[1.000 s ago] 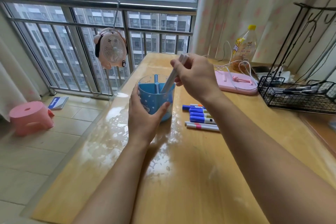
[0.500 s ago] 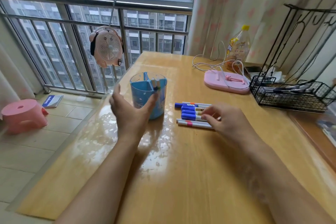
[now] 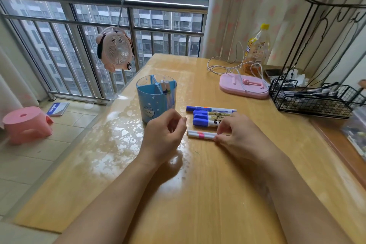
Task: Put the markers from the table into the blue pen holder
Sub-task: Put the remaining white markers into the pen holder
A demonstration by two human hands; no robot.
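Observation:
The blue pen holder (image 3: 150,103) stands on the wooden table (image 3: 198,194), with two white markers (image 3: 165,87) upright in its right compartment. To its right lie three blue-capped markers (image 3: 206,116) in a row. Nearer me lie two white markers with a pink band (image 3: 200,135). My right hand (image 3: 241,136) pinches the right end of those white markers with its fingertips. My left hand (image 3: 164,136) hovers just in front of the holder, fingers loosely curled, holding nothing.
A pink phone stand (image 3: 243,86) with a white cable sits at the back. A black wire basket (image 3: 316,99) stands at the right edge, a bottle (image 3: 256,47) behind. A pink fan (image 3: 115,49) hangs on the window rail. A pink stool (image 3: 26,123) stands on the floor.
My right hand dropped a white marker into the holder, then came down to the white markers on the table. My left hand let go of the holder and drew back.

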